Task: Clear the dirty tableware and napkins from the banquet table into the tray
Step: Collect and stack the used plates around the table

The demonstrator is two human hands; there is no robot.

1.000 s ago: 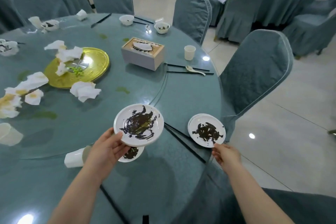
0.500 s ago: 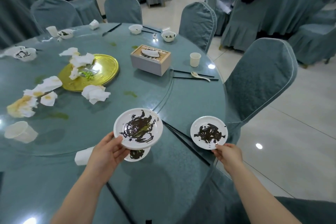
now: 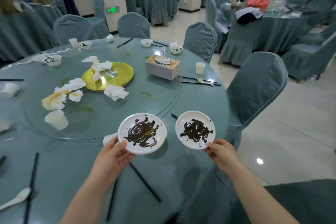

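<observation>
My left hand point(image 3: 113, 158) grips the near rim of a white plate point(image 3: 142, 132) smeared with dark sauce and holds it above the round banquet table point(image 3: 76, 169). My right hand point(image 3: 221, 152) pinches the near edge of a smaller sauce-stained white plate point(image 3: 195, 129), lifted beside the first. Crumpled napkins point(image 3: 116, 92) lie around a gold platter point(image 3: 125, 76) on the glass turntable. A paper cup point(image 3: 56, 119) lies tipped over at the left. No tray is in view.
Black chopsticks point(image 3: 144, 182) lie under my hands. A tissue box point(image 3: 162, 67), an upright cup point(image 3: 200, 68), a spoon point(image 3: 205, 81) and small bowls point(image 3: 175, 49) sit farther back. Covered chairs point(image 3: 254, 87) ring the table on the right.
My right hand has lifted the small plate off the table and brought it up level with the left plate. The plate beneath the left one is now hidden. The view has tilted up.
</observation>
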